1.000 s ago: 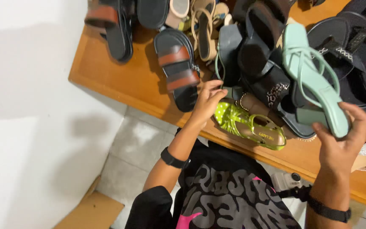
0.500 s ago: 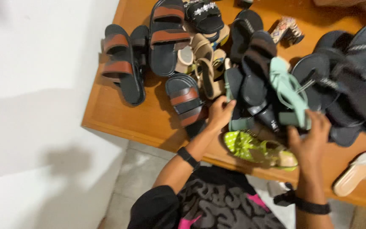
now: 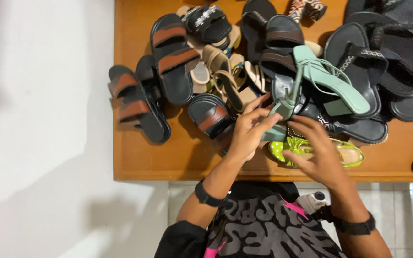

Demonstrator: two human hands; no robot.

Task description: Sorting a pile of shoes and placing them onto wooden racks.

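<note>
From my head camera, my left hand (image 3: 250, 131) has its fingers spread, the tips touching the block heel of a mint green strappy sandal (image 3: 328, 79) that lies toe to the right on top of the shoe pile; I cannot tell whether I truly pinch it. My right hand (image 3: 317, 155) lies open, fingers loosely curled, over a lime green dotted sandal (image 3: 283, 149) at the near edge. Everything sits on an orange-brown wooden table (image 3: 139, 162) against a white wall (image 3: 39, 119), with pale tiled floor (image 3: 407, 210) below. I count one mint sandal, one lime sandal, three black slides with brown straps (image 3: 173, 57), and a heap of black sandals I cannot count exactly.
</note>
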